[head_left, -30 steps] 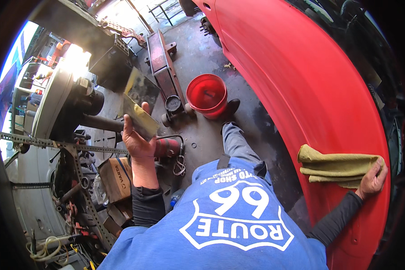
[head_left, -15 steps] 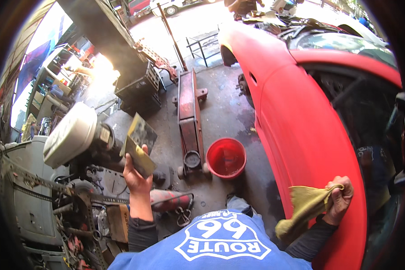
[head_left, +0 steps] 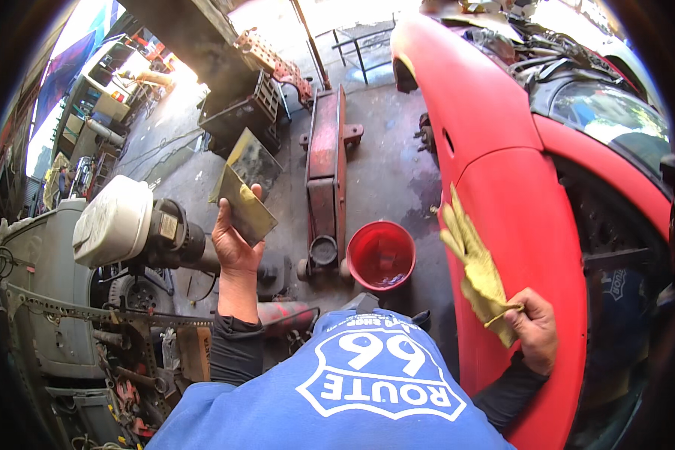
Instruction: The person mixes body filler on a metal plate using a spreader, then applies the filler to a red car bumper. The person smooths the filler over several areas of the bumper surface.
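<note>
My left hand (head_left: 237,251) grips a folded sheet of sandpaper (head_left: 251,211), yellowish on one side and dark grey on the other. It is held up in the air, with the thumb and fingers closed around its lower part. On the right, my right hand (head_left: 535,330) is closed on one end of a yellow cloth (head_left: 478,271). The cloth stretches forward from the fist, in front of the red car's body panel (head_left: 521,225); whether it touches the panel I cannot tell.
A red bucket (head_left: 381,255) with some liquid stands on the floor ahead. Beside it is a long red floor jack (head_left: 325,161). An outboard-type motor with a white cover (head_left: 113,221) stands left, near scattered metal parts. A black crate (head_left: 241,112) sits farther off.
The yellow cloth has swung from hanging back over my right forearm to pointing forward. My right hand has moved slightly left. The view has shifted; the sandpaper stays in my left hand.
</note>
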